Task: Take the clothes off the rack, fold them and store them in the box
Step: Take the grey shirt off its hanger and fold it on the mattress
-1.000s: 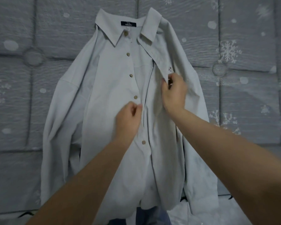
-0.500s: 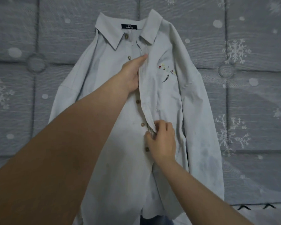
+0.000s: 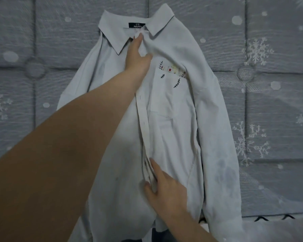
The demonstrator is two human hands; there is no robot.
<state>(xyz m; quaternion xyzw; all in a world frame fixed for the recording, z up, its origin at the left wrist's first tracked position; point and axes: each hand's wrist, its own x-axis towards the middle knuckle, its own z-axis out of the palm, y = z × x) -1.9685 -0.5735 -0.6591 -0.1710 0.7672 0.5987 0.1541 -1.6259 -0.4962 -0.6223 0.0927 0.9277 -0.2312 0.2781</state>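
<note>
Pale grey cotton button-up shirt (image 3: 166, 119) lies face up on the grey snowflake-print quilted mattress (image 3: 269, 102), beneath both hands. Since a second ago the open front panel has been drawn shut and the embroidered pocket now shows. Left hand (image 3: 138, 56), fingers straight, presses the placket just below the collar. Right hand (image 3: 164, 187) pinches the placket's lower end. Judgement: front aligned, folding can begin.

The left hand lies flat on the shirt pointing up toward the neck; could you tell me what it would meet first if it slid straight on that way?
Probably the collar: the left hand has its fingertips just below the collar and its black label on the shirt.
</note>
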